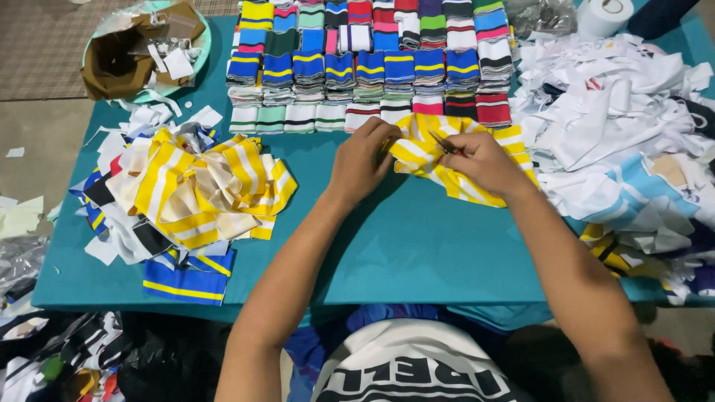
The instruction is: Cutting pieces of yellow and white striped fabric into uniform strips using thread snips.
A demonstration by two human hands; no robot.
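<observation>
Yellow-and-white striped knit band (454, 167) lies on the teal desk (417, 246) at about 12 o'clock of the person. The left hand (363, 160) pinches its edge, seemingly to keep it taut, while the right hand (480, 160) pinches a small dark tool (445, 144) (snips, probably) against it. Stacked striped bands (372, 63) sit beyond; a yellow pile (208, 186) at 10 o'clock and white scraps (618, 112) at 2 o'clock crowd in.

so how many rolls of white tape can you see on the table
1: a white tape roll stands at the far right corner of the teal table, beside the heap of white fabric scraps. More could be hidden under that heap.
</observation>
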